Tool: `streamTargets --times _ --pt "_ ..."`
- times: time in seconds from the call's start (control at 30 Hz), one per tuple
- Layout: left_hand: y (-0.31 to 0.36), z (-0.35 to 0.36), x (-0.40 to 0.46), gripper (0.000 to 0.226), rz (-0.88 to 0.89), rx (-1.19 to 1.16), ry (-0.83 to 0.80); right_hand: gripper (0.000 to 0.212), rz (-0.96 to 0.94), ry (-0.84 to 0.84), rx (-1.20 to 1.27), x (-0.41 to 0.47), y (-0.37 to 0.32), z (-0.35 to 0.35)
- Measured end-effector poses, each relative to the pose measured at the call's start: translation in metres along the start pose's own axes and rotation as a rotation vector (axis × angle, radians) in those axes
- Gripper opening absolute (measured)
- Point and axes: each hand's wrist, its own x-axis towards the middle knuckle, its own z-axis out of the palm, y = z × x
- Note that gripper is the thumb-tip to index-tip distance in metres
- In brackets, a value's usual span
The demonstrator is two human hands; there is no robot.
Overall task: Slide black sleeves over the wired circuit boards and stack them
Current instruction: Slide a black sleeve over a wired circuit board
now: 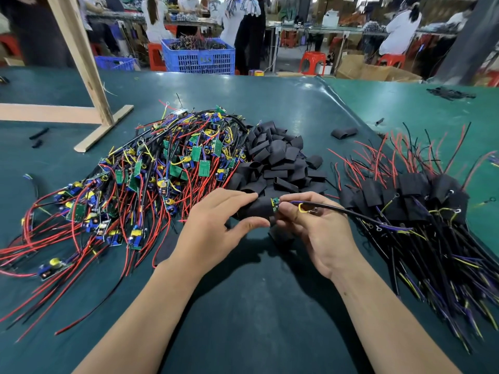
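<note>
Left hand [216, 225] fingers pinch black sleeve [255, 209]; right hand [310, 225] fingers grip circuit board [275, 205] (end poking from sleeve), just above tabletop [256, 306]. Bare boards [162, 171] left, sleeved stack [405, 201] right.

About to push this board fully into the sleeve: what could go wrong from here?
1. The circuit board sits only at the mouth of the black sleeve held by the left hand; a corner may snag.
2. The right hand holds near the wires; pushing there could strain the joints.
3. The loose sleeve pile lies close behind and could get knocked.
</note>
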Motion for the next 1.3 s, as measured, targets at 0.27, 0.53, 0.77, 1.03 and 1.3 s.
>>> streamTargets --times 0.27,0.53,0.77,1.03,1.3 --pt "0.001 0.003 0.0 0.043 0.068 -0.011 0.033 0.011 0.02 -0.016 0.02 0.001 0.0 0.0" --pt "0.0 0.004 0.002 0.04 0.135 0.002 0.022 0.017 0.002 -0.015 -0.061 -0.002 0.0 0.001" --pt "-0.005 0.004 0.001 0.04 0.125 0.006 0.061 0.016 0.064 -0.047 -0.032 -0.004 0.002 0.007" --pt "-0.006 0.006 0.001 0.04 0.117 0.009 0.084 0.014 0.069 0.041 -0.057 -0.005 -0.001 0.007" --pt "-0.004 0.006 0.001 0.039 0.128 0.002 0.065 0.012 0.127 -0.015 -0.049 -0.008 0.001 0.01"
